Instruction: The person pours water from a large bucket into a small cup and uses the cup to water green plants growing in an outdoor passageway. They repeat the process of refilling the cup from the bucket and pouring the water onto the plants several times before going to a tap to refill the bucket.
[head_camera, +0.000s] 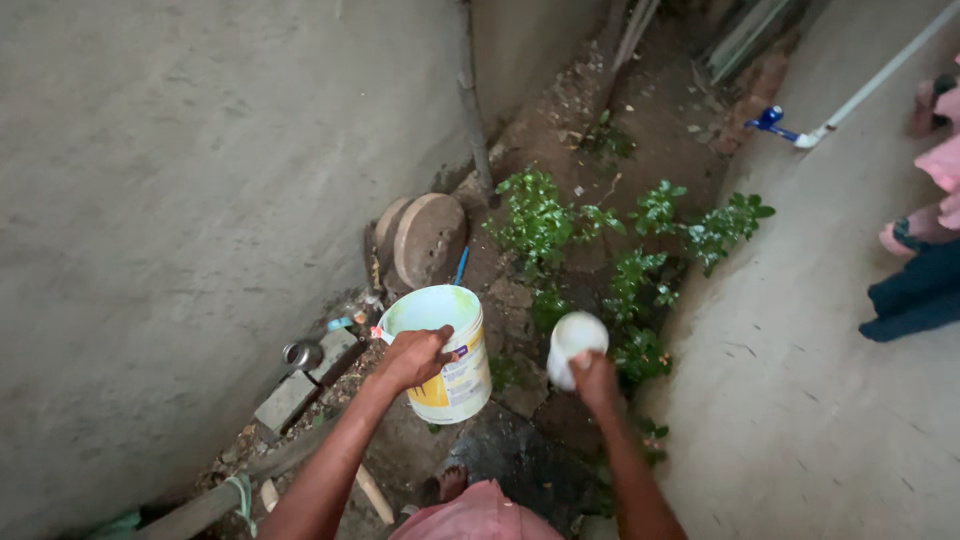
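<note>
My left hand (415, 357) grips the rim of a white plastic bucket (455, 375) with a yellow label, held upright above the dirt strip. Its inside looks pale green-white. My right hand (595, 380) holds a small white cup (572, 345), tilted with its mouth toward the camera, just right of the bucket and beside the green plants (620, 260). My bare foot (452, 480) stands on wet dark ground below.
A grey concrete wall (180, 200) runs along the left, with round stone discs (425, 238) leaning on it and loose bricks (290, 398) at its foot. A white pipe with a blue tap (772, 122) sits top right. Another person's clothing (925, 250) shows at the right edge.
</note>
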